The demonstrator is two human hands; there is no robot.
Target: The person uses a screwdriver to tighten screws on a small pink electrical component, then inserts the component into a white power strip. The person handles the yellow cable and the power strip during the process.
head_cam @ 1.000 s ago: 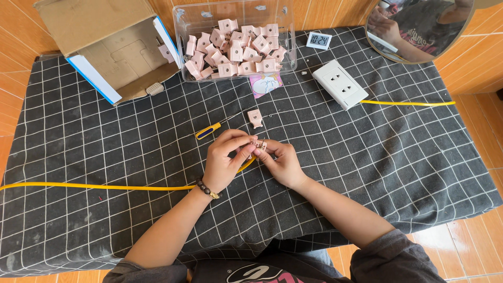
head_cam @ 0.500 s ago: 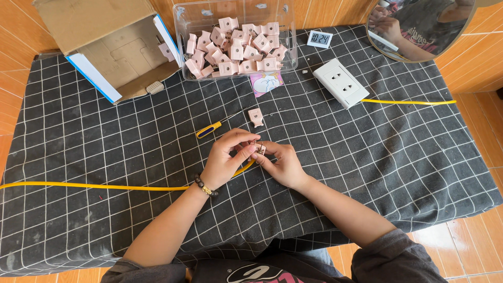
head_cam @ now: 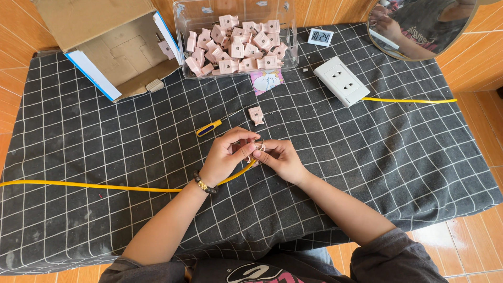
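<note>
My left hand [head_cam: 226, 156] and my right hand [head_cam: 279, 159] meet at the middle of the table, fingers pinched together on a small pink plug part [head_cam: 258, 149] at the end of a yellow cable [head_cam: 94, 186]. The cable runs from between my hands off to the left edge. A second pink plug part [head_cam: 256, 115] lies on the cloth just above my hands, and a screwdriver [head_cam: 209, 127] with a yellow and blue handle rests to its left. Most of the held part is hidden by my fingers.
A clear plastic bin [head_cam: 237, 37] of several pink plug parts stands at the back. An open cardboard box [head_cam: 112, 47] sits at back left. A white socket block [head_cam: 341, 81] with a yellow lead [head_cam: 408, 100], a small digital clock [head_cam: 319, 36] and a round mirror [head_cam: 419, 23] lie at back right. The checked black cloth [head_cam: 393, 157] covers the table.
My fingers have shifted slightly around the small part; both hands stay in the same place over the cable end.
</note>
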